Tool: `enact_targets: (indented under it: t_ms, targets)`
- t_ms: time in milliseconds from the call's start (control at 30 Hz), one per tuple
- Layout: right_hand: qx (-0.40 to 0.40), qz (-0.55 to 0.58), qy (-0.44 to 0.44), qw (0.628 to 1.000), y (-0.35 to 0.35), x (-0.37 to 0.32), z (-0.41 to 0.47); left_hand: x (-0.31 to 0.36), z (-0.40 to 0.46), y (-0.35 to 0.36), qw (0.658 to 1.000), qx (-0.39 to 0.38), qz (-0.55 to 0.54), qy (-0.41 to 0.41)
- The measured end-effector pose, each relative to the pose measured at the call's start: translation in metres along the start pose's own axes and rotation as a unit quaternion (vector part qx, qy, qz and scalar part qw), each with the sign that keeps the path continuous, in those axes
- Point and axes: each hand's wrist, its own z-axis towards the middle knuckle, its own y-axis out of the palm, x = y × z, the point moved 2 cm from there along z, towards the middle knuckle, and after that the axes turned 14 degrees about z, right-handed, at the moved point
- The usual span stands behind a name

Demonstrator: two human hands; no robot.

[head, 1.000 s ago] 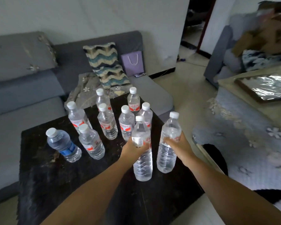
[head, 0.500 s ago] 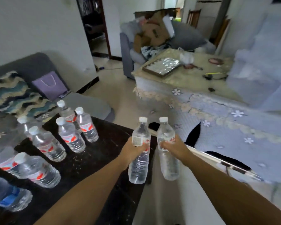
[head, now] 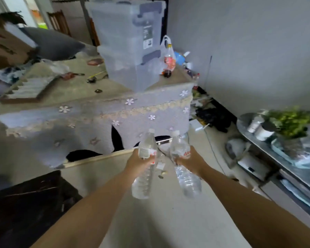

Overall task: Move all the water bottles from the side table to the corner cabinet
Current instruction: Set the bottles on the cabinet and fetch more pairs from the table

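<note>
Bottles fill both hands in the head view, the only one given. The left hand grips the left water bottle around its labelled upper part, and the right hand grips the right water bottle the same way, so each clear body hangs below the fist with the white cap up and tipped slightly away; holding near the neck looks like the easy way to carry one bottle per hand while walking. Both are off any surface, held out over the pale floor, close beside each other but not touching. A dark corner of the side counter shows at lower left, none of its bottles in frame. Ahead stands a cloth-covered counter bearing stacked plastic bins; a low shelf with a plant runs along the right wall. Whether that shelf is the corner cabinet cannot be told. Each label carries red print and the left one a white panel, all too blurred to read.
</note>
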Motion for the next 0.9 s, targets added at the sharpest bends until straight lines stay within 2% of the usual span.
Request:
enact_targets:
  t_ms: [200,300,400,600,767,900]
  targets:
    - [0.166,0.025,0.022,0.986,-0.175,0.06,-0.066,0.106,-0.006,0.164,0.99,-0.098,0.076,0.071]
    - [0.238,0.044,0.032,0.97,-0.234,0.087,-0.099,0.142,-0.017,0.223,0.98,-0.134,0.106,0.102]
    - [0.309,0.068,0.087,0.945,-0.288,0.117,-0.146,0.175,-0.032,0.288,0.959,-0.202,0.135,0.148]
    - [0.439,0.138,0.126,0.879,-0.361,0.18,-0.251,0.234,-0.082,0.419,0.9,-0.317,0.194,0.226]
    - [0.532,0.196,0.147,0.81,-0.409,0.218,-0.335,0.28,-0.143,0.525,0.836,-0.409,0.228,0.286]
    - [0.606,0.225,0.144,0.749,-0.448,0.235,-0.392,0.321,-0.19,0.606,0.768,-0.466,0.264,0.351]
